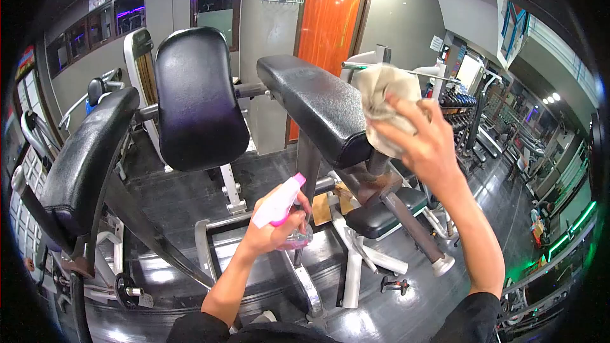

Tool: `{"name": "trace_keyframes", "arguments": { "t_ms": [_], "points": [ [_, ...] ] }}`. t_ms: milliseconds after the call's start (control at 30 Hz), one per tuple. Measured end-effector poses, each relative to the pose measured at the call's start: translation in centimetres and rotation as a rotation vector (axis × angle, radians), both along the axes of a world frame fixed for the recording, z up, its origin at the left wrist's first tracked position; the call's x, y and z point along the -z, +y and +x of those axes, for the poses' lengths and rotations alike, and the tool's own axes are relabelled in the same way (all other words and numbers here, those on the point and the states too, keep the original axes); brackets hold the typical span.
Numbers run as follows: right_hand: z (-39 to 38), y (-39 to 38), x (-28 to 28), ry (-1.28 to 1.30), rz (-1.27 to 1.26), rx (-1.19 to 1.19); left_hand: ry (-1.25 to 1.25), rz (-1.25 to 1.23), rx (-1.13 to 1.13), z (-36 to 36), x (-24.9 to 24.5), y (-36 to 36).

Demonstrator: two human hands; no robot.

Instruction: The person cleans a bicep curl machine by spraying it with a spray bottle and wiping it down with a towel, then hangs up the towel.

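My left hand [274, 225] is wrapped round a spray bottle [295, 236] with a pink and white head, held low in front of the machine. Up to the right, my right hand [416, 130] grips a crumpled pale cloth [386, 92] beside the front end of a long black padded arm rest [318, 105]. Whether the cloth touches the pad I cannot tell. A black back pad [200, 98] stands upright at the centre left, and a second long black pad [89, 159] slopes down at the left.
Below the right pad are a small black seat [387, 213] and a metal bar with a white end [443, 265]. An orange door [330, 19] is behind. Dumbbell racks [457, 98] and other gym machines stand at the right.
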State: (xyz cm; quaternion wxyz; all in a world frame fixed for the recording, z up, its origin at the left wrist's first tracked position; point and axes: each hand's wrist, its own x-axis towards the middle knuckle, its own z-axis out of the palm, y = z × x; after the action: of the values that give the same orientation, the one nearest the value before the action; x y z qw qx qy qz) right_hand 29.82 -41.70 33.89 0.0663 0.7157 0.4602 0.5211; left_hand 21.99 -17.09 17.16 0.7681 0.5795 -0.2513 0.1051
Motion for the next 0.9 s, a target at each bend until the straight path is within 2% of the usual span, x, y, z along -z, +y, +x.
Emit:
{"name": "trace_keyframes", "arguments": {
  "t_ms": [233, 300, 367, 467, 567, 633, 700, 767, 833, 900],
  "points": [
    [-2.8, -0.8, 2.9, 0.354, -0.054, 0.051, -0.039, 0.068, -0.003, 2.1, 0.2, 1.3],
    [-3.4, -1.4, 3.5, 0.662, -0.207, 0.127, -0.033, 0.090, 0.021, 2.4, 0.6, 1.8],
    [-4.1, -1.3, 3.4, 0.685, -0.195, 0.180, -0.005, 0.072, 0.006, 2.6, 0.9, 2.1],
    [-4.9, -0.3, 0.9, 0.500, -0.230, 0.108, 0.015, 0.057, -0.023, 3.6, 1.2, 2.6],
    [-4.4, 1.0, -1.8, 0.041, -0.131, 0.018, 0.028, 0.017, 0.005, 4.9, 1.6, 3.4],
    [-3.3, 2.0, -2.9, -0.131, -0.005, 0.059, 0.030, -0.024, 0.035, 5.7, 1.4, 3.6],
    [-1.9, 2.5, -2.4, -0.074, 0.032, 0.082, 0.115, -0.085, 0.036, 6.0, 0.9, 3.8],
    [-0.5, 2.3, -1.2, -0.224, -0.149, 0.120, 0.100, -0.037, 0.028, 6.6, 1.0, 4.4],
    [-0.5, 2.5, -1.2, -0.228, -0.105, 0.080, 0.087, -0.004, 0.023, 7.4, 1.0, 4.6],
    [-0.7, 1.2, -0.6, -0.048, -0.122, 0.035, 0.088, -0.038, 0.031, 8.0, 0.9, 4.7]
  ]
}}
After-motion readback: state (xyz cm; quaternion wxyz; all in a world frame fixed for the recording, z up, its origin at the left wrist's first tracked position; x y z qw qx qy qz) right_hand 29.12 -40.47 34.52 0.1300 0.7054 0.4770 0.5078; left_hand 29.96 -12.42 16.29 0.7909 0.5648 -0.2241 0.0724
